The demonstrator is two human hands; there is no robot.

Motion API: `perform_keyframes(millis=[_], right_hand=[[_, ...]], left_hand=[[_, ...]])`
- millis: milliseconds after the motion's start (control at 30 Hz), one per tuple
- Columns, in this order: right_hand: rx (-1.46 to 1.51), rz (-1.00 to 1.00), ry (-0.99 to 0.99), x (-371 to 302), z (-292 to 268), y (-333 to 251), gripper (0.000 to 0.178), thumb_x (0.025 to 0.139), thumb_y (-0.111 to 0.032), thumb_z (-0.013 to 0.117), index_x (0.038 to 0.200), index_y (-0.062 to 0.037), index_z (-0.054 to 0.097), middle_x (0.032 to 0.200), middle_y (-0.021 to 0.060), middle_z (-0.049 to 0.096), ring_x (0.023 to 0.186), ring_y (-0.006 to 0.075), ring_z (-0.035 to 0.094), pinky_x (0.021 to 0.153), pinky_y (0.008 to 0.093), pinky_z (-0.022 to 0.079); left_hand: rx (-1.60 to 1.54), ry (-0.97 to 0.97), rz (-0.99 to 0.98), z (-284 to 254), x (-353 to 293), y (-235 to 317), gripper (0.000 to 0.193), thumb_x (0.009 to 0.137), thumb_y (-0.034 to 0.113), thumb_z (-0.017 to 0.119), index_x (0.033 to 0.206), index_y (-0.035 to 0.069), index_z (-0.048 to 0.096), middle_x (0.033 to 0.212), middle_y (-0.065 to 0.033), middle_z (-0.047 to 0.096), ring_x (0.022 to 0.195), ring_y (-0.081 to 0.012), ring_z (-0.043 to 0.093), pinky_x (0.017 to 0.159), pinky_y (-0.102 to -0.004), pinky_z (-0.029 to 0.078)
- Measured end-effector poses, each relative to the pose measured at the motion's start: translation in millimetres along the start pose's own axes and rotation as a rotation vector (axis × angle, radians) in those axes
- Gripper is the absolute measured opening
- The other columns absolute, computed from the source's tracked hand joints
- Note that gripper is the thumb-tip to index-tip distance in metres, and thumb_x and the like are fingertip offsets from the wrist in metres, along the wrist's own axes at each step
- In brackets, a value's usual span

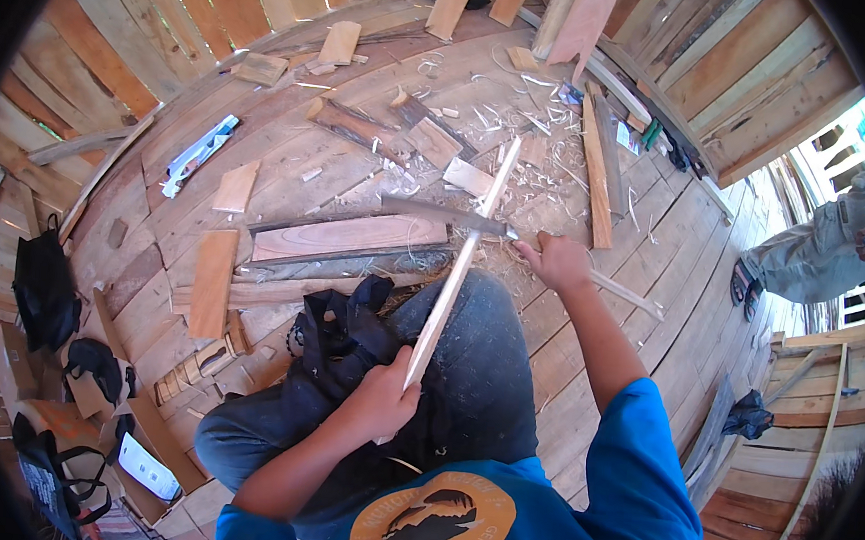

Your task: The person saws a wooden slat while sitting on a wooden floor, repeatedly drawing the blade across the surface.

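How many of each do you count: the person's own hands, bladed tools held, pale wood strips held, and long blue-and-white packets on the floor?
Person's own hands: 2, left hand and right hand
Bladed tools held: 1
Pale wood strips held: 1
Long blue-and-white packets: 1
Total: 5

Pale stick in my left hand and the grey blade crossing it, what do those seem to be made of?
The pale stick looks like bare wood, apparently unvarnished: cream-coloured and matte, with flat, cut-looking sides. The grey blade looks like metal, probably steel: thin and dull along its length, with a bright glint at its right end.
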State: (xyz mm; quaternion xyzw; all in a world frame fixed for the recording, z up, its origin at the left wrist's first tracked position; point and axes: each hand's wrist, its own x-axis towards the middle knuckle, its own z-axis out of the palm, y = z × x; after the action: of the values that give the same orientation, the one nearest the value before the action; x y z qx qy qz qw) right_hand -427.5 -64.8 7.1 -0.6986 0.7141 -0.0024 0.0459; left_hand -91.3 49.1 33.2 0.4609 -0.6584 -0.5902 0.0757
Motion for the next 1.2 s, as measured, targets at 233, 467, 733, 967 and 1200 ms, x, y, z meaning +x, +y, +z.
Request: perform_keyframes(millis=[233,467,733,967,1200], right_hand=[[0.027,-0.269,-0.093,-31,-3,-53,0.07,0.087,-0.069,0.039,0.08,-0.0049,0.066,0.067,0.0175,0.065,0.067,0.0358,0.066,0.06,0.0471,0.052],[-0.126,-0.022,0.045,7,-19,7,0.07,0.087,-0.069,0.04,0.078,-0.0043,0.064,0.067,0.0181,0.065,0.064,0.0344,0.066,0.058,0.0455,0.053],[-0.001,-0.27,-0.023,-25,-6,-49,0.068,0.087,-0.068,0.043,0.077,-0.0037,0.064,0.062,0.018,0.063,0.06,0.0356,0.065,0.057,0.0447,0.053],[-0.008,-0.009,0.04,0,3,-16,0.064,0.088,-0.065,0.044,0.076,-0.005,0.063,0.061,0.0166,0.063,0.058,0.0338,0.065,0.055,0.0445,0.052],[0.016,-0.226,-0.052,-11,-5,-41,0.063,0.087,-0.065,0.047,0.079,-0.004,0.063,0.062,0.0186,0.062,0.061,0.0366,0.065,0.057,0.0455,0.052]], left_hand=[[-0.017,0.03,-0.02,10,-4,-15,0.034,0.089,0.004,0.047,0.12,-0.006,0.036,0.078,-0.0157,0.063,0.066,-0.0234,0.068,0.062,-0.0345,0.055],[-0.096,0.019,0.047,7,3,-13,0.045,0.086,0.011,0.053,0.121,-0.011,0.035,0.074,-0.0337,0.059,0.071,-0.0475,0.062,0.066,-0.0496,0.051],[-0.053,-0.014,-0.004,6,-4,-17,0.036,0.09,0.006,0.048,0.121,-0.007,0.034,0.079,-0.0159,0.064,0.066,-0.0227,0.068,0.062,-0.0343,0.055],[0.011,0.035,0.043,10,1,-13,0.04,0.09,0.006,0.048,0.123,-0.009,0.032,0.081,-0.0177,0.065,0.067,-0.0244,0.068,0.062,-0.035,0.055],[-0.075,0.051,0.025,9,-2,-19,0.045,0.086,0.012,0.053,0.121,-0.01,0.035,0.078,-0.0363,0.059,0.076,-0.0499,0.061,0.07,-0.0519,0.049]])
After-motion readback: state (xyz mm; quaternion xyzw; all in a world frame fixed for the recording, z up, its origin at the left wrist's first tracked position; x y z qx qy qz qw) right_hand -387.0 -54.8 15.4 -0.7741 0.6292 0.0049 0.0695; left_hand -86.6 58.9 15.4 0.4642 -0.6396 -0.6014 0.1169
